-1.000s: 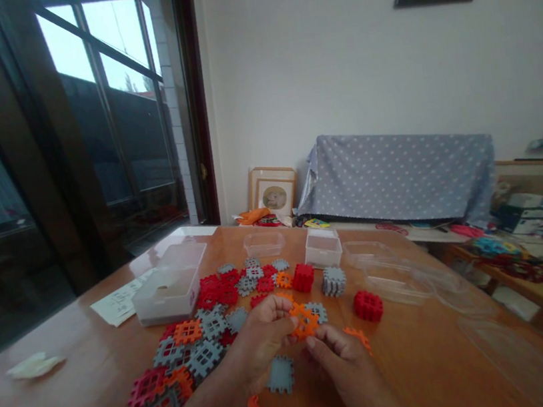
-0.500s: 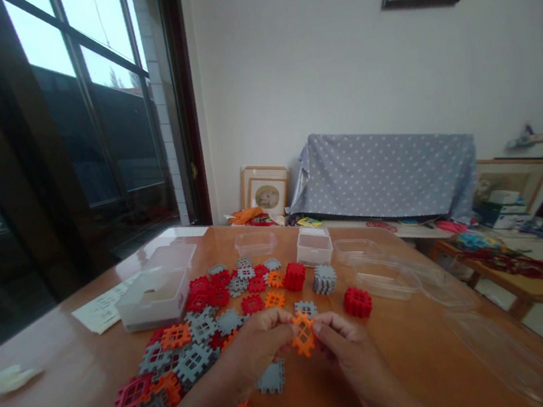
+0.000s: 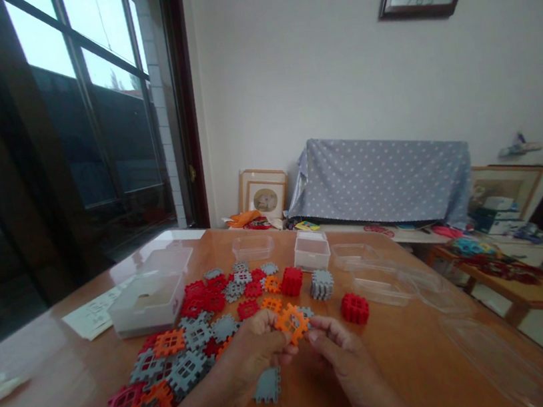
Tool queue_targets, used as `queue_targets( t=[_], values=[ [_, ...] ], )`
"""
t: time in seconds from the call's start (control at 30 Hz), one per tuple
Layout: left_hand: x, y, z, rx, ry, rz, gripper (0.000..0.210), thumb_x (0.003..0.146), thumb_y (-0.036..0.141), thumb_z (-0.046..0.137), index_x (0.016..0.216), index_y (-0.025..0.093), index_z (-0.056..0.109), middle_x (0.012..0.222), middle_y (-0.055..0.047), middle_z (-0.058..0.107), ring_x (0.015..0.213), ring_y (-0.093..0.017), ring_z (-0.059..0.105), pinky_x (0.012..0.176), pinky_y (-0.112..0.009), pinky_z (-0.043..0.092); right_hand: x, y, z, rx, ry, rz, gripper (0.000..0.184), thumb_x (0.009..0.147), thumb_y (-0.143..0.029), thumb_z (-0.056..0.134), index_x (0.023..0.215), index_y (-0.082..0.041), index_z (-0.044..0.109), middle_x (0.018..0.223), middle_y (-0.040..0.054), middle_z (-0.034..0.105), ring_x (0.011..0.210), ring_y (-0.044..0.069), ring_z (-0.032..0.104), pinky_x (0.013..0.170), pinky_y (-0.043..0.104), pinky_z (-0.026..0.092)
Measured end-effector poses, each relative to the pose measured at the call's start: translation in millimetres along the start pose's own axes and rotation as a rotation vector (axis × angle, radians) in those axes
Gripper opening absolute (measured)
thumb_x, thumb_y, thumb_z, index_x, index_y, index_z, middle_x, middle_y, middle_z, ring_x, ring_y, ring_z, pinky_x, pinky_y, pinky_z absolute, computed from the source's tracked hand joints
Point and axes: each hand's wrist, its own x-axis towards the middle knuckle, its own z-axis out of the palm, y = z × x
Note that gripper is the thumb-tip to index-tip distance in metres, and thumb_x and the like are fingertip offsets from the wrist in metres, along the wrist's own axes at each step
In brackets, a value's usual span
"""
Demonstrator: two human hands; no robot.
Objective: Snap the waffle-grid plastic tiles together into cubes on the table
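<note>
An orange notched plastic building tile with window-like openings is held up above the table. My left hand pinches its left side between thumb and fingers. The fingers of my right hand are closed at its right corner, thumb and forefinger at the edge. Behind the tile a grey tile is partly covered. Under my left wrist a plain grey tile lies flat. Left of my hands spreads a loose heap of red, orange and grey tiles, including a grey window tile.
Stacked red tiles, another red stack and a grey stack stand beyond my right hand. A lidded clear box sits left, a small white box behind. Clear trays line the table's right side.
The orange tile has turned and shifted slightly left, showing its face more squarely. My right fingers have moved toward its corner, and my left hand keeps its grip. The view has shifted slightly.
</note>
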Motion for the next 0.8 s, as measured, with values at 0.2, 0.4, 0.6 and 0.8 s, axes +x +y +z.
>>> queue_targets(
  t=[0.2,0.4,0.6,0.8],
  values=[
    [-1,1,-1.2,-0.01,-0.006,-0.003,0.025,0.074,0.027,0.071,0.092,0.017,0.057,0.089,-0.003,0.069,0.08,-0.016,0.065,0.073,-0.028,0.049,2,12,5,-0.124,0.048,-0.134,0.055,0.08,-0.039,0.072,0.129,-0.019,0.057,0.101,0.0062,0.068,0.086,0.021,0.064,0.08,0.034,0.053],
    [-3,2,-1.9,0.083,-0.037,-0.016,0.022,0.078,0.031,0.068,0.092,0.017,0.06,0.087,-0.004,0.069,0.08,-0.016,0.065,0.074,-0.029,0.048,-3,20,13,-0.362,0.036,-0.249,0.055,0.081,-0.033,0.07,0.132,-0.021,0.054,0.106,0.0072,0.068,0.084,0.021,0.066,0.077,0.033,0.053],
    [-2,3,-5.2,0.199,-0.113,-0.053,0.029,0.08,0.043,0.066,0.086,0.015,0.066,0.085,-0.006,0.07,0.079,-0.018,0.065,0.07,-0.028,0.047,-11,21,18,-0.48,-0.059,-0.324,0.043,0.085,-0.027,0.066,0.127,-0.024,0.058,0.099,0.0031,0.069,0.081,0.018,0.065,0.073,0.028,0.052],
    [0,-1,-11.5,0.293,-0.114,-0.039,0.028,0.081,0.046,0.064,0.082,0.018,0.069,0.076,-0.002,0.068,0.069,-0.015,0.061,0.064,-0.024,0.044,-11,25,14,-0.546,-0.011,-0.364,0.056,0.08,-0.024,0.071,0.133,-0.025,0.055,0.109,0.0059,0.069,0.083,0.019,0.065,0.076,0.031,0.053]
  ],
)
